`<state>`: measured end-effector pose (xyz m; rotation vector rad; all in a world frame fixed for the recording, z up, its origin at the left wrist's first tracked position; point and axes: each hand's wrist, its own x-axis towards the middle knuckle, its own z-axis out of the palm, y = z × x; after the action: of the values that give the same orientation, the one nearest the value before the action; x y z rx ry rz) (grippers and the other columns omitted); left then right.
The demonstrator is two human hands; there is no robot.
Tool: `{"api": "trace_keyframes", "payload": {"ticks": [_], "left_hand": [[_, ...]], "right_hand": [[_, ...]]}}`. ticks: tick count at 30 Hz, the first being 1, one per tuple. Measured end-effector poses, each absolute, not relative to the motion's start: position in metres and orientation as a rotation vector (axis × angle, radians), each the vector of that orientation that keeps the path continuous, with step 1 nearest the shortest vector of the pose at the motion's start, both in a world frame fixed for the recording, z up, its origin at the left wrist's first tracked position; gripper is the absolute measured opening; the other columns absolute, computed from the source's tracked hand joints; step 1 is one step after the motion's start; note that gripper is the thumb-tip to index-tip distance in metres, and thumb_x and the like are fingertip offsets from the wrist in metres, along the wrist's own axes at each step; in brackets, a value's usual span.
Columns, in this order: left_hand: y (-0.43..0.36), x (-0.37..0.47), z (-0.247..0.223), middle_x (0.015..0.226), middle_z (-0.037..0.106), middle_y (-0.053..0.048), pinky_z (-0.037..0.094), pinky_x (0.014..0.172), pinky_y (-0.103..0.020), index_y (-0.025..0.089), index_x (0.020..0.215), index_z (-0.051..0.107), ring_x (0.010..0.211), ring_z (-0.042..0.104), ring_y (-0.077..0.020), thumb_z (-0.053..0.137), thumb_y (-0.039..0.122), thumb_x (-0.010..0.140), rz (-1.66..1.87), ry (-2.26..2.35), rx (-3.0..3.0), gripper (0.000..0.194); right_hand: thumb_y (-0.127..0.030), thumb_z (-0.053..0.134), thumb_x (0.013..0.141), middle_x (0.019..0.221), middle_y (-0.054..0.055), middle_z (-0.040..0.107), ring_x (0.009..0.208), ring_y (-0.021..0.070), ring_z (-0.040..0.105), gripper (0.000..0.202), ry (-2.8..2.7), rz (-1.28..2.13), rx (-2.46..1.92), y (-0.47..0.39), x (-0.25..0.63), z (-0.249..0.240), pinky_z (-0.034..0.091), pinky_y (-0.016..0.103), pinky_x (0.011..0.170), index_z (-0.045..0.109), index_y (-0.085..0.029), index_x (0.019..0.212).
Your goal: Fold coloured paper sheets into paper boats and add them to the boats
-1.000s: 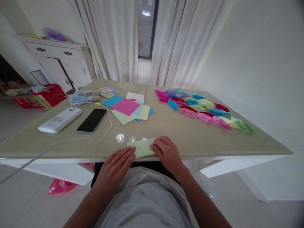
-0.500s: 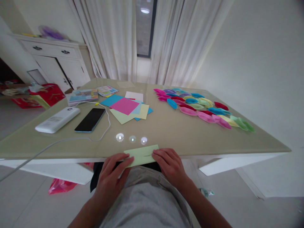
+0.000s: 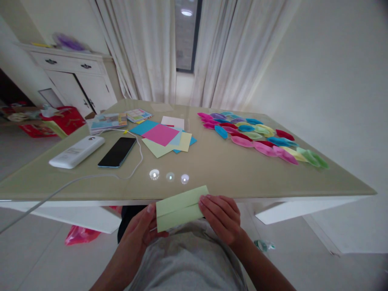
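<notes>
A light green sheet of paper [image 3: 180, 208], folded into a long strip with a lengthwise seam, is held tilted at the table's front edge. My left hand [image 3: 141, 228] grips its left end, thumb at the edge and some fingers underneath. At the right end my right hand [image 3: 221, 216] is closed on the paper, fingers lying over the top; its thumb is hidden. Farther back on the table lie loose coloured paper squares, with a pink square [image 3: 160, 134] uppermost. Several folded paper boats or petal-like pieces [image 3: 242, 141] in many colours spread over the right side.
On the left of the table [image 3: 212, 173] are a white power bank [image 3: 77, 151], a black-screened phone [image 3: 117, 152] and a white cable [image 3: 91, 176] running off the front edge. Booklets [image 3: 107, 121] lie behind them. A pink plastic bag [image 3: 80, 235] is on the floor.
The green folded paper has been lifted off the table edge and tilted toward me. My left hand has shifted from lying on top to gripping its left end.
</notes>
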<state>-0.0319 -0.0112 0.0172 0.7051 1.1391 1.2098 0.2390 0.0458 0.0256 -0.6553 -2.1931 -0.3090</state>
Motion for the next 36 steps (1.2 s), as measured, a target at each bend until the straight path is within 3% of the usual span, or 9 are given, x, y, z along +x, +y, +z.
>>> {"api": "trace_keyframes", "payload": {"ticks": [5, 9, 11, 14, 18, 20, 23, 30, 36], "left_hand": [[-0.012, -0.026, 0.045, 0.094, 0.086, -0.01, 0.069, 0.072, -0.043, 0.021, 0.116, 0.08, 0.08, 0.083, -0.0301, 0.079, 0.061, 0.089, 1.123, 1.211, 0.754, 0.048], [-0.005, -0.025, 0.063, 0.085, 0.085, -0.005, 0.067, 0.069, -0.033, 0.02, 0.103, 0.083, 0.072, 0.079, -0.0236, 0.089, 0.055, 0.08, 1.228, 1.307, 0.82, 0.043], [-0.003, -0.025, 0.067, 0.083, 0.084, -0.003, 0.065, 0.067, -0.029, 0.021, 0.099, 0.084, 0.073, 0.078, -0.0221, 0.09, 0.054, 0.078, 1.289, 1.367, 0.886, 0.04], [-0.005, -0.024, 0.07, 0.083, 0.083, -0.002, 0.064, 0.067, -0.027, 0.023, 0.1, 0.084, 0.079, 0.079, -0.0228, 0.091, 0.054, 0.078, 1.336, 1.456, 0.997, 0.039], [-0.009, -0.02, 0.076, 0.08, 0.083, -0.002, 0.065, 0.067, -0.028, 0.024, 0.103, 0.083, 0.076, 0.08, -0.0235, 0.09, 0.055, 0.077, 1.336, 1.48, 1.003, 0.041], [-0.01, -0.021, 0.08, 0.076, 0.082, -0.001, 0.064, 0.062, -0.027, 0.024, 0.106, 0.082, 0.072, 0.079, -0.0225, 0.09, 0.055, 0.077, 1.321, 1.491, 0.997, 0.043], [-0.01, -0.025, 0.085, 0.071, 0.079, 0.0, 0.057, 0.054, -0.023, 0.023, 0.11, 0.081, 0.061, 0.073, -0.0185, 0.089, 0.057, 0.078, 1.283, 1.54, 1.066, 0.047], [-0.008, -0.026, 0.095, 0.054, 0.067, 0.005, 0.052, 0.048, -0.02, 0.022, 0.115, 0.079, 0.053, 0.068, -0.0163, 0.084, 0.061, 0.082, 1.25, 1.514, 1.106, 0.052], [-0.008, -0.023, 0.102, 0.068, 0.08, 0.001, 0.06, 0.055, -0.022, 0.024, 0.118, 0.074, 0.058, 0.074, -0.0173, 0.086, 0.059, 0.082, 1.255, 1.475, 1.038, 0.052]], "right_hand": [[-0.018, 0.06, 0.108, 0.13, 0.003, 0.082, 0.113, 0.0251, 0.082, 0.05, -2.248, -0.201, -0.69, 0.039, 0.241, 0.032, 0.065, 0.042, 0.097, 0.06, -0.037, 0.155], [-0.063, 0.067, 0.102, 0.134, 0.015, 0.079, 0.121, 0.0369, 0.076, 0.064, -2.08, -0.068, -0.713, 0.037, 0.239, 0.039, 0.062, 0.055, 0.104, 0.059, -0.029, 0.156], [-0.071, 0.059, 0.102, 0.146, 0.02, 0.07, 0.132, 0.0408, 0.069, 0.07, -1.923, 0.15, -0.831, 0.034, 0.235, 0.045, 0.06, 0.058, 0.106, 0.059, -0.025, 0.156], [-0.059, 0.065, 0.105, 0.146, 0.018, 0.069, 0.122, 0.0335, 0.074, 0.06, -1.631, 0.706, -0.967, 0.028, 0.225, 0.055, 0.066, 0.048, 0.095, 0.057, -0.027, 0.155], [-0.047, 0.081, 0.096, 0.104, 0.008, 0.084, 0.087, 0.0233, 0.08, 0.037, -1.318, 1.237, -0.968, 0.025, 0.212, 0.064, 0.067, 0.034, 0.078, 0.077, -0.025, 0.125], [-0.046, 0.084, 0.093, 0.087, 0.005, 0.083, 0.075, 0.0194, 0.076, 0.026, -1.219, 1.285, -1.035, 0.025, 0.209, 0.069, 0.064, 0.028, 0.068, 0.083, -0.022, 0.102], [-0.044, 0.088, 0.09, 0.077, 0.002, 0.079, 0.066, 0.0155, 0.07, 0.023, -1.131, 1.292, -1.105, 0.023, 0.207, 0.077, 0.058, 0.024, 0.06, 0.084, -0.021, 0.089], [-0.045, 0.089, 0.088, 0.08, 0.004, 0.08, 0.072, 0.0182, 0.072, 0.026, -1.118, 1.281, -1.085, 0.023, 0.205, 0.082, 0.059, 0.027, 0.067, 0.084, -0.02, 0.092], [-0.046, 0.088, 0.089, 0.085, 0.005, 0.082, 0.074, 0.0187, 0.073, 0.028, -1.116, 1.29, -1.079, 0.024, 0.204, 0.082, 0.06, 0.027, 0.066, 0.084, -0.02, 0.097]]}}
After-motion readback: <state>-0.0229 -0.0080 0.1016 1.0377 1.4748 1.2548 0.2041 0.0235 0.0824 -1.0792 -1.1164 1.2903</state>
